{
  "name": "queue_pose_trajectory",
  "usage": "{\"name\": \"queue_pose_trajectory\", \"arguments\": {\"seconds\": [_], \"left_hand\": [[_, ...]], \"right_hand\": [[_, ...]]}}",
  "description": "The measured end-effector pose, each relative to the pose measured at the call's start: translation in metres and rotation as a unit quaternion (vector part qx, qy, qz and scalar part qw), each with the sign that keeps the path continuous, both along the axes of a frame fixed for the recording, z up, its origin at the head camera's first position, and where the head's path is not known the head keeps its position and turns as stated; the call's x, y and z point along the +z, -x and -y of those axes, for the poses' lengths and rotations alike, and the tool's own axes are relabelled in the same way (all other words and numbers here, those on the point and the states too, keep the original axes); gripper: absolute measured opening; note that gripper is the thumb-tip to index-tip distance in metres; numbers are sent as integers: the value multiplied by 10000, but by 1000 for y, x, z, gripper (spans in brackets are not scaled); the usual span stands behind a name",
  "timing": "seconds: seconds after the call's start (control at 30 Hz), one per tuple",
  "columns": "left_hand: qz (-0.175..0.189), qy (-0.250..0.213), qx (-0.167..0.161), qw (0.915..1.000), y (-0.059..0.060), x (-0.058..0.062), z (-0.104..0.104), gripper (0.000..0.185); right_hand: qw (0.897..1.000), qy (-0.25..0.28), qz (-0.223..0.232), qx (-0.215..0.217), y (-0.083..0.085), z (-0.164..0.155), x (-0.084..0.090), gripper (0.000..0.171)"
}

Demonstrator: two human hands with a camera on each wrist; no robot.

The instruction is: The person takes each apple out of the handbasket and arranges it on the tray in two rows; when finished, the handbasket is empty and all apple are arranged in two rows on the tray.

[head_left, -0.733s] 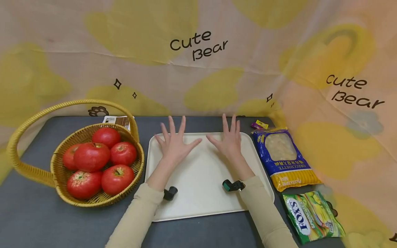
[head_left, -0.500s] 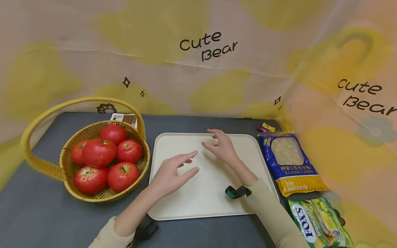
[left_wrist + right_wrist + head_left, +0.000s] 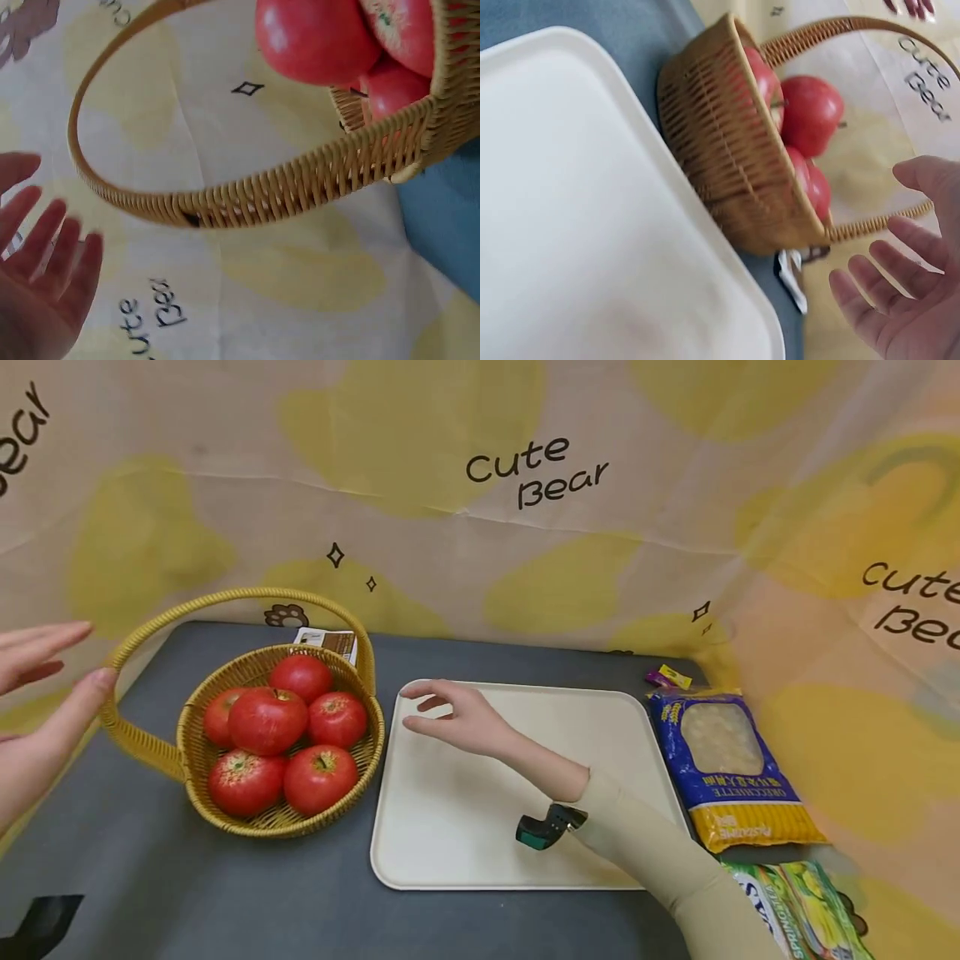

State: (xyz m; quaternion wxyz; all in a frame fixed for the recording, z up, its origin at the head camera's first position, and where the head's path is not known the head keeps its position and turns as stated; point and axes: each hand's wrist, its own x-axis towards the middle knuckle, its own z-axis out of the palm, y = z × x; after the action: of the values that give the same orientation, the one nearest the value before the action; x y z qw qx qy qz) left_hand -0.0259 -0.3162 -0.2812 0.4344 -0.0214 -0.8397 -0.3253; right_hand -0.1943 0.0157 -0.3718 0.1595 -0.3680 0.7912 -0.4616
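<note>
A yellow wicker basket [image 3: 281, 832] holding several red apples [image 3: 267, 720] stands left of a white tray [image 3: 480, 852]. At the far left of the head view, my left hand [image 3: 30, 768] is beside the basket's tall handle [image 3: 144, 748], thumb and fingers apart. In the left wrist view that hand [image 3: 45, 292] is clear of the woven handle [image 3: 277, 191], its fingers extended and holding nothing. My right hand [image 3: 468, 718] hovers above the tray's left part, fingers loosely bent towards the basket. The right wrist view shows the hand [image 3: 911, 300] with nothing in it.
On the right lie a blue and yellow pasta bag [image 3: 738, 777] and a green FOX'S packet [image 3: 813, 910]. Two small wrapped sweets [image 3: 669, 677] are behind the bag. A flat brown and white packet [image 3: 330, 642] lies behind the basket. Printed cloth [image 3: 420, 560] walls the table.
My left hand has swung from over the tray to the far left, outside the basket handle. My right hand has moved left over the tray. The head view has turned left.
</note>
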Motion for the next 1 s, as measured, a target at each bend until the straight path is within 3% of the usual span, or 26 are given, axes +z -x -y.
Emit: {"name": "queue_pose_trajectory", "arguments": {"seconds": [0.07, 0.13, 0.27, 0.47, 0.57, 0.63, 0.73, 0.8, 0.9, 1.0], "left_hand": [[740, -47, 33, 9972, 2, 0, 16, 33], [1155, -153, -51, 9932, 5, 0, 25, 38], [1329, -105, -295, 9906, 9, -3, 34, 43], [1774, -191, -285, 9835, 4, -14, 35, 47], [2156, -739, -400, 9729, -1, -26, 41, 52], [2543, -1055, -523, 9599, -3, -37, 48, 54], [3141, -1182, -743, 9391, -4, -56, 62, 52], [3305, -1188, -1073, 9302, -3, -68, 70, 49], [3321, -1239, -1418, 9242, -3, -79, 73, 44], [3354, -1253, -1488, 9218, -4, -81, 72, 43]], "right_hand": [[9995, 1, 122, 280, -3, 15, 4, 40], [9985, -7, 221, 504, -6, 28, 8, 39], [9964, -58, 129, 835, -9, 53, 11, 39], [9944, -151, 38, 1046, -8, 86, 8, 41], [9946, -166, -40, 1026, -7, 99, 8, 43], [9949, -190, -96, 985, -5, 105, 9, 45], [9954, -322, -198, 878, 0, 113, 11, 51], [9952, -414, -204, 863, 4, 119, 11, 55], [9943, -549, -178, 893, 7, 128, 11, 61], [9934, -602, -33, 975, 9, 138, 8, 64]]}}
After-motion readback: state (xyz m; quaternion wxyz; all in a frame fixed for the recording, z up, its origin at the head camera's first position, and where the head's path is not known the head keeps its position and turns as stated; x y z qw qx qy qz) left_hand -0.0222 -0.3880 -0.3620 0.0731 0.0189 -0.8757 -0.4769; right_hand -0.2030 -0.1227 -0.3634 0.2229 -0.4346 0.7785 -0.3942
